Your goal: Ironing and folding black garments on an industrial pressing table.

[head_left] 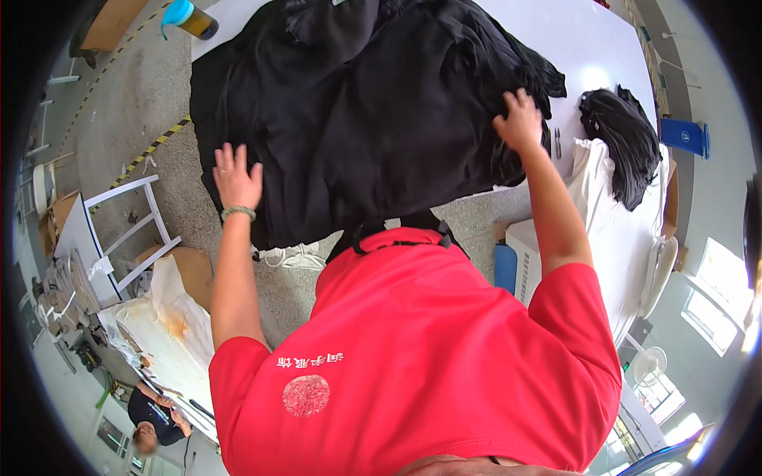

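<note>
A large black garment (pixel 381 119) lies spread over the white table (pixel 524 24), its near edge hanging over the front. My left hand (pixel 236 178) rests flat on its left side, fingers apart, with a green band at the wrist. On the right side, my right hand (pixel 521 123) lies on the bunched cloth with its fingers spread. Neither hand grips anything. Just right of my right hand, a pair of small dark slim tools (pixel 557 143) lies on the tabletop; their kind is too small to tell.
A crumpled black garment (pixel 623 143) lies at the right over white cloth (pixel 591 170). A bottle with a blue lid (pixel 189 19) stands at the table's far left corner. A white metal frame (pixel 143 230) is at the left. Another person (pixel 159 416) is at the lower left.
</note>
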`<action>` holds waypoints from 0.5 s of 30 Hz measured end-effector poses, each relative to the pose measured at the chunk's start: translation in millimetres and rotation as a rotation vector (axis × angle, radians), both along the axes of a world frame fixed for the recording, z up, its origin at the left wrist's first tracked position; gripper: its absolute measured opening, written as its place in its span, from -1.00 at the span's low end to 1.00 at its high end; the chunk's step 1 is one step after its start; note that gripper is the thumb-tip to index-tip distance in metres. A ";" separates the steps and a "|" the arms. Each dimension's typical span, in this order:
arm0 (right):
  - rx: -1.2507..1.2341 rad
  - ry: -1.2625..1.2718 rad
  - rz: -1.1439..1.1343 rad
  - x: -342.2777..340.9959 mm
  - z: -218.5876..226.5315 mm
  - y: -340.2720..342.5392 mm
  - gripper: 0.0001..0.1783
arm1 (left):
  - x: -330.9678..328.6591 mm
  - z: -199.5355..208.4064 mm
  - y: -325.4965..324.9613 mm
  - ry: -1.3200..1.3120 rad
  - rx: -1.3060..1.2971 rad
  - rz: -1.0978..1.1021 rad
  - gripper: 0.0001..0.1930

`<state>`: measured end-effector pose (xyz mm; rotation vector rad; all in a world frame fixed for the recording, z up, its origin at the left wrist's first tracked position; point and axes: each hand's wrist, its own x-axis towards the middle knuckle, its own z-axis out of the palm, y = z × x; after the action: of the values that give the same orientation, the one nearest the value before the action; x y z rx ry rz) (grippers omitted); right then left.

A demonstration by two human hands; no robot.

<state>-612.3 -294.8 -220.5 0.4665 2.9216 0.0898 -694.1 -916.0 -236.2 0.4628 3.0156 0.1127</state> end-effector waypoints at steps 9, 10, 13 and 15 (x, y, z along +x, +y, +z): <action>-0.482 -0.125 -0.184 63.2 44.3 -64.5 -0.44 | 107.5 64.8 74.0 -0.137 0.207 0.080 -0.64; -0.344 -0.084 -0.122 81.7 31.1 -67.7 -0.41 | 119.2 51.7 70.8 -0.133 0.202 0.095 -0.64; -0.163 -0.066 -0.055 114.0 9.4 -55.0 -0.34 | 144.7 33.2 55.5 -0.152 0.056 0.183 -0.66; -0.116 -0.100 -0.098 119.1 7.6 -41.2 -0.30 | 143.9 26.2 32.6 -0.187 0.049 0.244 -0.65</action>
<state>-493.2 -336.0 -212.9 0.5678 2.7819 -0.0678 -550.2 -883.5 -209.9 0.0789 2.8754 0.2330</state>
